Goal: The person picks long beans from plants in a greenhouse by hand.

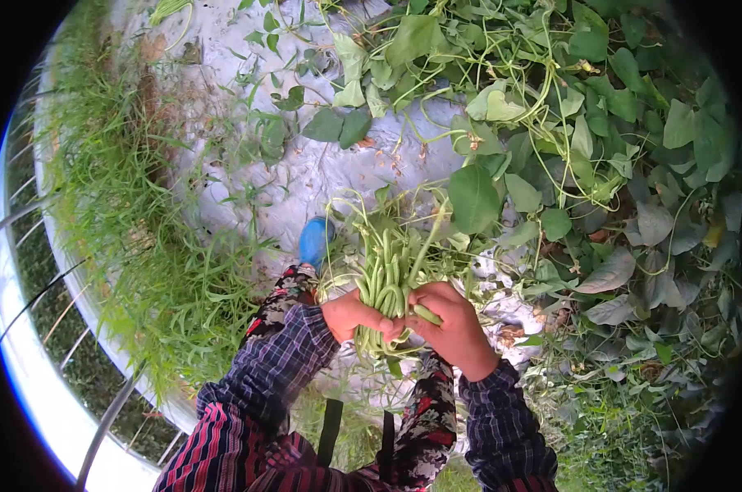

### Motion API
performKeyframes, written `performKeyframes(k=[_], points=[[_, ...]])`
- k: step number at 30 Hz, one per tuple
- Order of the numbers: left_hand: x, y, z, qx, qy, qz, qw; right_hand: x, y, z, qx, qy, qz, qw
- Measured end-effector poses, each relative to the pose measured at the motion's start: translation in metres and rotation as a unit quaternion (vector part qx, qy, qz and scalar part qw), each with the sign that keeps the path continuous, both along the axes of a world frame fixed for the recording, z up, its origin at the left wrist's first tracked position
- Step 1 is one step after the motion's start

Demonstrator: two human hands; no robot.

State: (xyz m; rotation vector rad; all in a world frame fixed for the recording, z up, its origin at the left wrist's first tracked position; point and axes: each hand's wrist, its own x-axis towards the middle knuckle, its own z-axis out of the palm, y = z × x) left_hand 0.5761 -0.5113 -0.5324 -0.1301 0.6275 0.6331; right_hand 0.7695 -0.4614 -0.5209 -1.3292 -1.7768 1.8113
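Note:
A thick bundle of long green beans (pixel 385 266) is held upright in front of my body. My left hand (pixel 353 315) is wrapped round its lower part, with the thumb across the beans. My right hand (pixel 454 330) is closed at the bundle's right side, its fingers pinched on a green bean end (pixel 426 313). Both hands nearly touch at the base of the bundle. Thin curling bean tips stick out at the top and below my left hand. The fingers behind the bundle are hidden.
Leafy bean vines (pixel 543 107) fill the right side and upper right. Pale plastic sheeting (pixel 371 160) covers the ground ahead, and tall grass (pixel 149 246) lines the left. My blue shoe (pixel 313 239) stands on the sheeting. More beans (pixel 168 8) lie at the top left.

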Motion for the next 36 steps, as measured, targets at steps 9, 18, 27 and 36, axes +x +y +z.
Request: performKeyframes(k=[9, 18, 27, 36], points=[[-0.024, 0.001, -0.002, 0.059, 0.105, -0.084, 0.989, -0.002, 0.073, -0.081, -0.218, 0.154, -0.399, 0.877], [-0.03, -0.005, -0.001, 0.15, 0.229, -0.249, 0.929, -0.005, 0.156, -0.124, -0.095, 0.03, -0.347, 0.933], [-0.021, -0.003, 0.009, 0.219, 0.296, -0.28, 0.887, 0.001, 0.174, -0.149, 0.0, -0.117, -0.173, 0.978], [-0.017, 0.002, 0.017, 0.253, 0.362, -0.278, 0.853, 0.065, 0.171, -0.126, -0.006, -0.068, -0.247, 0.967]])
